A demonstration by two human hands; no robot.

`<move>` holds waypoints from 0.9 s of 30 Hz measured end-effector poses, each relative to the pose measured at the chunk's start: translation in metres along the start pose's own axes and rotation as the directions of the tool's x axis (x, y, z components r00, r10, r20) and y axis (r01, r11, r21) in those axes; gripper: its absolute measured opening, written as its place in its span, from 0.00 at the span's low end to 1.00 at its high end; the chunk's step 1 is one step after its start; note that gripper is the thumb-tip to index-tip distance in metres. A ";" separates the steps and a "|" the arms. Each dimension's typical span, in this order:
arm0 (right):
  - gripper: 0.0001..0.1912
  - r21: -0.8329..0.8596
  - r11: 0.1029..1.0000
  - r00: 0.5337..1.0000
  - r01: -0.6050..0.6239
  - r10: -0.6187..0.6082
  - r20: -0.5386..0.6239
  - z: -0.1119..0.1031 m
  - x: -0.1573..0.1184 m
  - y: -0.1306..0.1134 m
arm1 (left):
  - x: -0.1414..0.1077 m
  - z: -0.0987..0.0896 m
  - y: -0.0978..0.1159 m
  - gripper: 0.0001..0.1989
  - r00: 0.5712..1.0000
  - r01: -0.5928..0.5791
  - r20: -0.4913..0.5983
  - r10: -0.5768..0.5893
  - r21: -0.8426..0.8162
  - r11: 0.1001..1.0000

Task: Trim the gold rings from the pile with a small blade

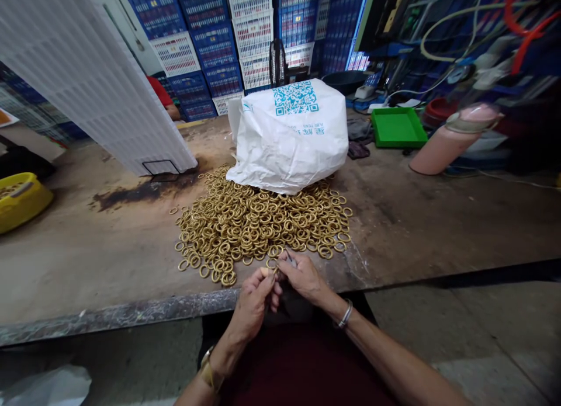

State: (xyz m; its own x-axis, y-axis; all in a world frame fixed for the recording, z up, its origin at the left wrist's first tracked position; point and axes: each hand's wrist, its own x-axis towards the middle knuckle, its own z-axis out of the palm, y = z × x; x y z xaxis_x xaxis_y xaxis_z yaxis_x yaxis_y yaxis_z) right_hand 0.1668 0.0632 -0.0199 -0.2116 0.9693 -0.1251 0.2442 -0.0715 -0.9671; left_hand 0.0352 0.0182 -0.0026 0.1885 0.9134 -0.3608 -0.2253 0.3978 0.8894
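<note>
A wide heap of brass-coloured rings (254, 222) lies on the worktable (394, 219). At the heap's front edge, my left hand (256, 295) and my right hand (302, 277) meet over the table edge. My right hand is closed on a small dark pointed tool (290, 259). A single ring (272, 264) shows at the fingertips between both hands, and my left thumb and fingers are pinched on it. Part of this ring is hidden by the fingers. Behind the heap a white sack (291, 140) with blue print rests on some of the rings.
A tall white ribbed panel (109, 73) stands at the left in a wire stand (160, 169). A yellow bowl (21, 201) is at the far left. Right of the sack are a green tray (398, 127) and a pink bottle (447, 143). Stacked crates (214, 44) and a person's red sleeve (158, 92) are behind.
</note>
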 end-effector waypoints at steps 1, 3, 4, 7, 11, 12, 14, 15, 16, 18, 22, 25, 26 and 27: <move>0.09 -0.093 0.995 0.999 0.031 -0.034 -0.039 -0.002 0.000 0.001 | 0.000 0.000 0.000 0.15 1.000 -0.002 -0.014 0.002 0.010 1.000; 0.09 -0.299 0.949 0.990 0.104 -0.128 -0.062 -0.006 -0.002 0.003 | 0.001 0.001 -0.001 0.16 0.999 -0.008 -0.048 0.010 0.043 0.999; 0.09 -0.386 0.911 0.985 0.143 -0.167 -0.030 -0.007 -0.004 0.004 | 0.001 0.001 -0.001 0.16 0.998 -0.014 -0.061 0.018 0.067 0.998; 0.06 -0.537 0.809 0.971 0.241 -0.192 0.145 -0.010 -0.011 0.004 | 0.003 0.002 -0.001 0.16 0.996 -0.038 -0.080 0.050 0.142 0.989; 0.06 -0.618 0.731 0.954 0.288 -0.167 0.248 -0.009 -0.017 0.001 | 0.003 0.004 0.001 0.15 0.993 -0.068 -0.084 0.086 0.197 0.978; 0.06 -0.632 0.719 0.954 0.289 -0.162 0.252 -0.009 -0.018 0.000 | 0.003 0.004 0.002 0.15 0.993 -0.070 -0.084 0.089 0.204 0.976; 0.07 -0.650 0.701 0.953 0.291 -0.153 0.262 -0.008 -0.018 -0.002 | 0.002 0.005 0.003 0.14 0.992 -0.064 -0.089 0.085 0.215 0.975; 0.07 -0.656 0.696 0.952 0.293 -0.150 0.266 -0.008 -0.017 -0.003 | 0.002 0.005 0.004 0.14 0.992 -0.060 -0.092 0.082 0.216 0.974; 0.07 -0.662 0.690 0.952 0.292 -0.148 0.267 -0.007 -0.017 -0.004 | 0.001 0.005 0.005 0.14 0.992 -0.058 -0.093 0.080 0.217 0.974; 0.08 -0.679 0.677 0.956 0.283 -0.141 0.258 -0.007 -0.017 -0.005 | 0.001 0.005 0.006 0.14 0.992 -0.057 -0.099 0.080 0.216 0.975; 0.09 -0.720 0.643 0.964 0.260 -0.124 0.237 -0.005 -0.017 -0.004 | 0.001 0.004 0.004 0.13 0.990 -0.058 -0.110 0.084 0.220 0.974; 0.09 -0.746 0.620 0.968 0.243 -0.100 0.232 -0.003 -0.017 -0.005 | 0.002 0.000 0.001 0.13 0.991 -0.076 -0.094 0.099 0.223 0.972; 0.09 -0.756 0.611 0.969 0.236 -0.091 0.229 -0.002 -0.017 -0.006 | 0.001 -0.002 0.000 0.13 0.991 -0.082 -0.084 0.103 0.222 0.972; 0.09 -0.764 0.602 0.970 0.231 -0.082 0.229 -0.001 -0.017 -0.007 | 0.000 -0.003 0.000 0.14 0.992 -0.083 -0.074 0.101 0.214 0.973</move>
State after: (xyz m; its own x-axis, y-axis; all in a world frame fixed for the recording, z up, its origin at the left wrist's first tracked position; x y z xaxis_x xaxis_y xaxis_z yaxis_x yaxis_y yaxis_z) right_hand 0.1694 0.0480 -0.0105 -0.4419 0.8922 -0.0930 0.8212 0.3606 -0.4422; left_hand 0.0320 0.0188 -0.0037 0.0935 0.9527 -0.2891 -0.0301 0.2929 0.9557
